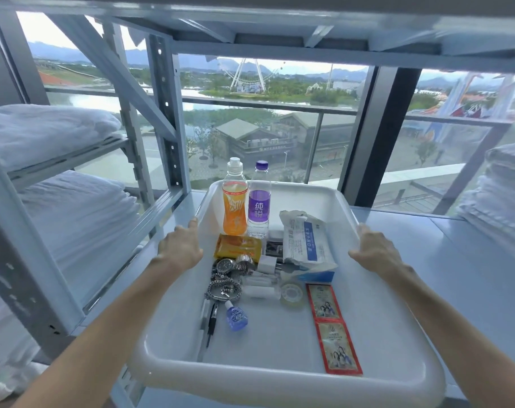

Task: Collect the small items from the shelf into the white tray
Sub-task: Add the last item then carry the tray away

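White plastic: the white tray (280,381) sits on a pale grey shelf (471,260) straight ahead of me. Inside it, nearest me, two red cards (332,328) lie toward 5 o'clock and a pen (210,322) toward 7. Further in are a small blue bottle (236,316), a tape roll (292,294), a wristwatch (225,265) and a white packet (305,240). At 12 o'clock an orange drink bottle (234,201) and a purple water bottle (259,201) stand upright, side by side.

My left hand (179,248) is on the rim at 9 o'clock and my right hand (377,251) at 3, fingers curled over the edges, gripping it. I judge the collecting finished; the next move calls for a level lift, so the bottles do not topple.

Folded white linen (59,136) is stacked on shelves at 10 o'clock. Beyond, a window (280,128) shows rooftops, water and a big wheel.
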The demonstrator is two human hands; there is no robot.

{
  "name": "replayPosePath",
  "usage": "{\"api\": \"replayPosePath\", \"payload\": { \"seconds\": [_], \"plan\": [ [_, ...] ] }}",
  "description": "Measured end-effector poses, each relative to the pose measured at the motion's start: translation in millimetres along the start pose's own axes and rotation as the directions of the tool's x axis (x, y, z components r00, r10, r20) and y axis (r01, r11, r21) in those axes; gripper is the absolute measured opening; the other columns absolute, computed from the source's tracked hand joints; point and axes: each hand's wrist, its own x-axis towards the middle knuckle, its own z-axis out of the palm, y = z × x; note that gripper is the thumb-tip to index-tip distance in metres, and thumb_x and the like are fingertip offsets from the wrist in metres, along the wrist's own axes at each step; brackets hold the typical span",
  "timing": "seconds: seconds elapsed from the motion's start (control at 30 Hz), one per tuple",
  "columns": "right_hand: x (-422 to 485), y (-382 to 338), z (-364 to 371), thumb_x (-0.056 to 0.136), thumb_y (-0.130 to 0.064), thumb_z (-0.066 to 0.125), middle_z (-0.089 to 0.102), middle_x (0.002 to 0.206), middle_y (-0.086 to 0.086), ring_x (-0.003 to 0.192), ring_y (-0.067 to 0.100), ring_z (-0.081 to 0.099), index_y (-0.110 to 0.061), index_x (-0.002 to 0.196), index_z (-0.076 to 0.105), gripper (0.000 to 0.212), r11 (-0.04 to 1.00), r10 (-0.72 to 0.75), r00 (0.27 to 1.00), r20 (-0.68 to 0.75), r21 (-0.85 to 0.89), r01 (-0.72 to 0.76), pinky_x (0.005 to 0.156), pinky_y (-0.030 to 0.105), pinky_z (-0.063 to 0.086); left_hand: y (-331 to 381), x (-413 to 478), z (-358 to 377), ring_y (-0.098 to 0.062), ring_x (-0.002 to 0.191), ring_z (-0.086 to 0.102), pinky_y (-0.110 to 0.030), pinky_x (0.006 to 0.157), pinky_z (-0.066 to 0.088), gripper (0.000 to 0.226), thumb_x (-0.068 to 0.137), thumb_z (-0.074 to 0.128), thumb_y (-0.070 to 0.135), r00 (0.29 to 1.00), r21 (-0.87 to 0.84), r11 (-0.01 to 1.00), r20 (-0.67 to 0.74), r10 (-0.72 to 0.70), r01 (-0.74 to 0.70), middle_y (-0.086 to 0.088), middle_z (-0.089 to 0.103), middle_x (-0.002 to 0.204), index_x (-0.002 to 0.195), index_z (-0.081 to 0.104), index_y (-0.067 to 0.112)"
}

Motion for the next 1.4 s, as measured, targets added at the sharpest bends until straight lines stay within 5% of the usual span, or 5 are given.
{"api": "replayPosePath", "payload": {
  "seconds": [0.17, 0.37, 0.67, 0.8, 1.4],
  "plan": [
    [-24, 8, -3, 0.084, -0.022, 0.061, 0.056, 0.098, 0.010, 0.078, 0.026, 0.049, -0.002, 0.114, 0.047, 0.039, 0.996, 0.081, 0.997, 0.004, -0.026, -0.081, 0.065, 0.029, 0.039, 3, -18, 3, -0.032, 0.110, 0.057, -0.037, 0.088, 0.046, 0.079, 0.087, 0.057, 0.030, 1.000, 0.056, 0.998, -0.030, -0.007, 0.008, -0.015, 0.057, 0.123, 0.148, 0.009, 0.017],
    [-51, 22, -8, 0.082, -0.025, 0.064, 0.056, 0.097, 0.009, 0.079, 0.026, 0.050, -0.003, 0.115, 0.046, 0.044, 0.996, 0.076, 0.997, 0.014, -0.048, -0.075, 0.066, 0.029, 0.039, 2, -48, 2, -0.032, 0.108, 0.058, -0.034, 0.080, 0.045, 0.052, 0.084, 0.060, 0.031, 0.996, 0.009, 0.997, -0.046, -0.071, 0.071, -0.014, 0.061, 0.115, 0.123, 0.040, 0.002],
    [-93, 60, -25, 0.079, -0.023, 0.064, 0.059, 0.111, 0.011, 0.103, 0.033, 0.058, -0.006, 0.121, 0.036, 0.053, 0.998, 0.059, 0.993, 0.105, -0.004, -0.059, 0.073, 0.032, 0.042, 15, -117, -3, -0.026, 0.102, 0.057, -0.028, 0.067, 0.038, 0.049, 0.078, 0.061, 0.041, 0.983, 0.043, 0.982, -0.030, -0.180, 0.181, -0.006, 0.061, 0.107, 0.115, 0.049, 0.011],
    [-113, 81, -34, 0.080, -0.021, 0.062, 0.058, 0.111, 0.012, 0.103, 0.034, 0.057, -0.005, 0.122, 0.037, 0.051, 1.000, -0.013, 0.992, 0.127, 0.007, 0.012, 0.076, 0.033, 0.044, 25, -166, -5, -0.025, 0.088, 0.054, -0.028, 0.067, 0.039, 0.042, 0.075, 0.062, 0.041, 0.966, 0.055, 0.965, -0.025, -0.256, 0.257, -0.004, 0.057, 0.090, 0.107, 0.057, 0.014],
    [-177, 120, -50, 0.077, -0.027, 0.068, 0.055, 0.091, 0.012, 0.086, 0.035, 0.058, -0.009, 0.104, 0.042, 0.042, 0.901, -0.432, 0.885, 0.172, 0.122, 0.416, 0.074, 0.041, 0.053, 39, -401, -12, -0.033, 0.097, 0.058, -0.034, 0.073, 0.045, 0.033, 0.070, 0.069, 0.030, 0.836, -0.175, 0.835, -0.090, -0.542, 0.522, -0.018, 0.063, 0.099, 0.089, 0.056, 0.007]
  ]
}}
